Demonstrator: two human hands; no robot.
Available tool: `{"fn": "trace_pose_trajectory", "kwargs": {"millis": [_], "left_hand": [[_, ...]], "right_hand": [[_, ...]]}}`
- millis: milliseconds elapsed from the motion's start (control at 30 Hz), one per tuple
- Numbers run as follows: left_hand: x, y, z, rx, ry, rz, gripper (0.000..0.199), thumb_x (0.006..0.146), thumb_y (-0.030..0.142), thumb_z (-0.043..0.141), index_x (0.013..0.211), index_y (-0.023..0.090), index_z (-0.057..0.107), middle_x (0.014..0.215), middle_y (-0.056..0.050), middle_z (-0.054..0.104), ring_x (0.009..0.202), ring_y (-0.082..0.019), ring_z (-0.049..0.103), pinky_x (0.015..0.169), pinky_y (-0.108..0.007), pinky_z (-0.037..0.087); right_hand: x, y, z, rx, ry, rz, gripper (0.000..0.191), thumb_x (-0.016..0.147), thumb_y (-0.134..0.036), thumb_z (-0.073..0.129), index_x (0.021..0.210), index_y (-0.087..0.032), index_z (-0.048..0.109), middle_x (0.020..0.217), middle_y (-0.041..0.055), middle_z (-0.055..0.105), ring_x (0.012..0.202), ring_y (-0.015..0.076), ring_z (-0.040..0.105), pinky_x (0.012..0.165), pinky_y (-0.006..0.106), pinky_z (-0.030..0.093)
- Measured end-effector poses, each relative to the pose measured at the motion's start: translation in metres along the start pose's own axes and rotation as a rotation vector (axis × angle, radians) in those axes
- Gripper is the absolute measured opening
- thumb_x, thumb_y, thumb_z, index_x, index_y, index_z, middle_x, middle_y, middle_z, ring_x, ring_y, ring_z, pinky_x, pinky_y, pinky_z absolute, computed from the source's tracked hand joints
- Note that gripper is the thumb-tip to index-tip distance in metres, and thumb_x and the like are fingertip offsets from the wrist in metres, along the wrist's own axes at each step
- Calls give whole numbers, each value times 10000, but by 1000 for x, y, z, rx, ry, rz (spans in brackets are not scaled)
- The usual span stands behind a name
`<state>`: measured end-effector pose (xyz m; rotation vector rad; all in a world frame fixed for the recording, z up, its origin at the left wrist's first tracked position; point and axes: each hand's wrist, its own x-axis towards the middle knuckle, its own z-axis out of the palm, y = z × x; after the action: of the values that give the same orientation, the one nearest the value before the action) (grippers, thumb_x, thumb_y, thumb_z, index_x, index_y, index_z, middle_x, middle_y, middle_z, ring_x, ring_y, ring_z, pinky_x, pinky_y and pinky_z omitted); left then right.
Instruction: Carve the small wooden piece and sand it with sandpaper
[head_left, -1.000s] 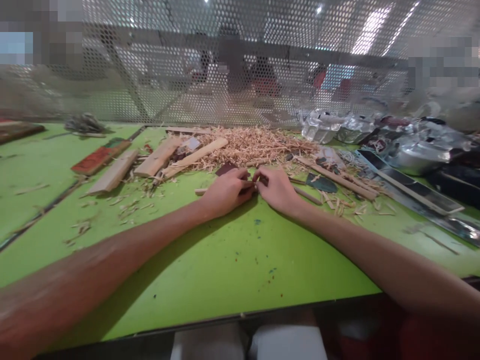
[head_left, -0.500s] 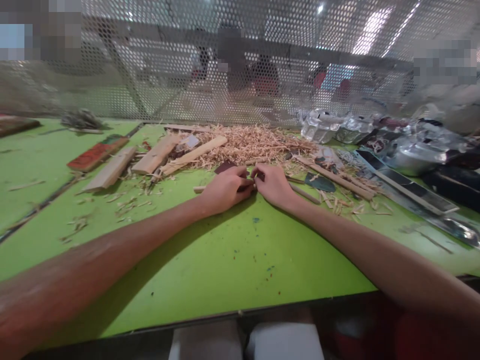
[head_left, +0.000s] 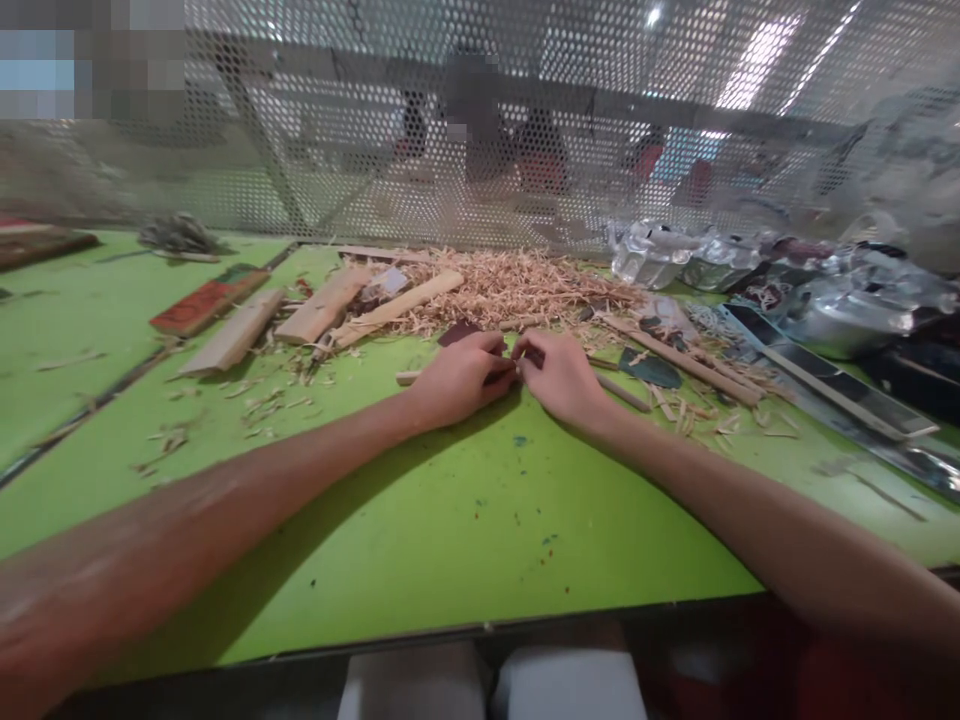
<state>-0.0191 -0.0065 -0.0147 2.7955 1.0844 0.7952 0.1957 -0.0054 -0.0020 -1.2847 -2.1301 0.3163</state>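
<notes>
"Stick (head_left: 407, 378), pale and slim: where does it lie from the pile of shavings (head_left: 525, 285)?"

"On the near side of the pile, flat-looking and low over the smooth green table (head_left: 450, 560). Only its blunt end shows, poking out beside the left hand (head_left: 461, 378); the rest is hidden."

"Is the left hand gripping it?"

"I can't tell. The fingers are bent over and inward, with the stick running in beneath them, but the palm side is out of sight."

"And the right hand (head_left: 562, 375)?"

"Curled in an arch, thumb and forefinger drawn close at the tips, right beside the left fingertips. Whatever may be between them is too small to make out."

"What is next to the hands?"

"A dark reddish sheet (head_left: 459, 332) with a straight edge, between the left hand and the pile, and a greyish rod (head_left: 624, 393) slanting out past the right hand."

"How does the pile look?"

"Loose and tangled, all thin, curly, tan strands. Left of it lie a bare flat board (head_left: 232, 335) and a painted board (head_left: 206, 300), red with a green end."

"And to the right of the pile?"

"A long wood strip (head_left: 682, 360), a dark rounded piece (head_left: 649, 368) and shiny, crinkled plastic bags (head_left: 652, 255). Behind the pile stands a metal screen (head_left: 337, 130) punched with round holes."
</notes>
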Motion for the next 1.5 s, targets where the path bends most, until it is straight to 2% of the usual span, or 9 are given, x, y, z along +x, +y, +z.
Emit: {"fn": "trace_pose_trajectory", "kwargs": {"millis": [133,300,433,567,767,967,1100,1300,1500], "left_hand": [[0,0,1,-6,-6,8,241,1116,276,685,1086,183,906,1144,-135,780,1082,-280,740,914,-391,608],[-1,-1,0,-1,-15,2,285,1139,320,658,1162,192,911,1126,-135,779,1056,-280,739,895,-392,610],[-1,-2,-1,-7,-42,12,300,1141,330,656,1166,180,915,1191,-155,788,1115,-302,749,933,-412,619],[0,-1,-1,18,-37,-22,298,1140,330,659,1201,193,917,1178,-145,789,1076,-294,746,893,-403,617],[1,0,-1,-4,-42,0,250,1124,290,691,1151,184,916,1177,-146,781,1114,-289,751,960,-404,620],[1,1,0,14,-27,-3,272,1131,279,663,1155,179,915,1136,-138,772,1069,-283,737,912,-394,605],[1,0,1,13,-27,32,267,1128,275,666,1110,170,910,1163,-150,775,1097,-292,735,928,-402,603],[0,0,2,21,-9,34,286,1141,290,651,1081,186,910,1102,-131,758,1035,-272,714,895,-391,589],[2,4,0,28,-38,6,269,1137,283,670,1105,168,911,1147,-146,758,1094,-295,714,932,-405,592]], "right_hand": [[3,3,1,-22,-19,-3,241,926,-83,588,935,-224,784,873,57,801,825,240,709,853,366,541],[3,5,2,27,-25,-31,218,945,-95,599,957,-206,786,903,63,808,845,236,720,863,360,537],[5,7,3,19,-25,-28,241,922,-64,593,930,-219,778,911,60,821,854,238,728,868,360,545],[2,7,2,64,-19,-39,229,932,-89,605,961,-221,790,909,54,821,848,234,727,870,355,551],[5,7,3,33,-13,-28,229,902,-69,613,902,-224,782,850,33,795,815,217,698,853,335,529],[7,2,-1,84,-38,12,267,876,-10,621,885,-216,790,827,21,790,780,217,688,815,332,529],[9,0,-1,53,-33,45,320,866,42,623,854,-236,782,844,24,796,828,240,719,843,349,536],[6,-2,-5,67,-64,66,306,892,22,641,883,-236,806,841,20,799,811,244,710,821,357,536],[6,-5,-4,56,-32,81,287,861,17,613,863,-220,777,822,22,782,811,231,711,815,344,526]]}}
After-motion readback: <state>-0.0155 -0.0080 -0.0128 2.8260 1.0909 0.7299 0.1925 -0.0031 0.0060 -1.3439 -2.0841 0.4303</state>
